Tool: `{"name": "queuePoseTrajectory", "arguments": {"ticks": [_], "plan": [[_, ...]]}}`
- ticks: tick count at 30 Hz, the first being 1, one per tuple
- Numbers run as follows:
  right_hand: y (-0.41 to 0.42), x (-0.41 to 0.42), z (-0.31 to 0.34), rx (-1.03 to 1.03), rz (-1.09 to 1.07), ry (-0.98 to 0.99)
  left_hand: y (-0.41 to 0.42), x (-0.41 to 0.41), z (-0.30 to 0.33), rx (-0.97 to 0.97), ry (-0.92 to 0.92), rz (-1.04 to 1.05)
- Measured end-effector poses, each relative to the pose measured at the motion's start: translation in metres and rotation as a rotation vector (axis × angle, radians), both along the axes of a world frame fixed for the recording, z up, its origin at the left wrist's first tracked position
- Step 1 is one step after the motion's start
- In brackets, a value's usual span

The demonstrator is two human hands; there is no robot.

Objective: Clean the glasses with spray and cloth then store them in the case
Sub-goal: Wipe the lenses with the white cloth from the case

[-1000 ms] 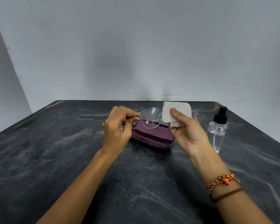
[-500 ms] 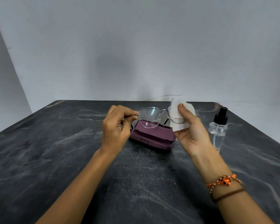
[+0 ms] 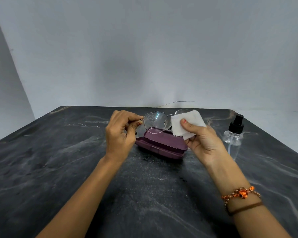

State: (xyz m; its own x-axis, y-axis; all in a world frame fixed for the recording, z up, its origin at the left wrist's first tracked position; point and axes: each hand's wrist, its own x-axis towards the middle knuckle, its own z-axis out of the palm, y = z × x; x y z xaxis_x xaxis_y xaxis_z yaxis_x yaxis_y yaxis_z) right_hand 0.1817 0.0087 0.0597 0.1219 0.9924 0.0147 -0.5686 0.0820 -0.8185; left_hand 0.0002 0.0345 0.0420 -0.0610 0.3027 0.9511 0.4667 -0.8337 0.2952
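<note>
Thin metal-framed glasses (image 3: 155, 121) hang in the air above the table, their left lens speckled with droplets. My left hand (image 3: 121, 134) pinches them at the left hinge. A white cloth (image 3: 187, 123) is folded over the right lens, which it hides, and my right hand (image 3: 203, 141) grips it with the thumb pressing on the front. Below the glasses lies the open maroon case (image 3: 160, 145). A clear spray bottle with a black pump (image 3: 234, 136) stands to the right of my right hand.
The table is dark marble (image 3: 58, 160), backed by a plain grey wall. A thin wire (image 3: 177, 102) lies at the table's far edge. The table's right edge runs close behind the spray bottle.
The cloth went from bunched beside the right lens to spread flat over it, my right thumb sliding across. The glasses dropped slightly; my left hand kept its pinch.
</note>
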Motion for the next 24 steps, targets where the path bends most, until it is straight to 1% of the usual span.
{"name": "queuePoseTrajectory", "arguments": {"ticks": [6, 10, 15, 21, 24], "plan": [[0.0, -0.001, 0.001, -0.035, 0.016, 0.265, -0.001, 0.001, -0.002, 0.002, 0.036, -0.018], [-0.002, -0.006, 0.003, 0.033, -0.002, 0.404, 0.0, 0.002, -0.002, 0.002, 0.021, -0.039], [-0.007, -0.013, 0.005, 0.124, 0.011, 0.436, 0.002, 0.0, -0.001, -0.029, -0.05, -0.043], [-0.007, -0.016, 0.003, 0.153, 0.005, 0.41, -0.001, 0.003, -0.002, 0.021, 0.03, -0.046], [-0.006, -0.015, 0.002, 0.159, 0.001, 0.338, -0.001, 0.002, -0.002, 0.028, 0.032, -0.027]]}}
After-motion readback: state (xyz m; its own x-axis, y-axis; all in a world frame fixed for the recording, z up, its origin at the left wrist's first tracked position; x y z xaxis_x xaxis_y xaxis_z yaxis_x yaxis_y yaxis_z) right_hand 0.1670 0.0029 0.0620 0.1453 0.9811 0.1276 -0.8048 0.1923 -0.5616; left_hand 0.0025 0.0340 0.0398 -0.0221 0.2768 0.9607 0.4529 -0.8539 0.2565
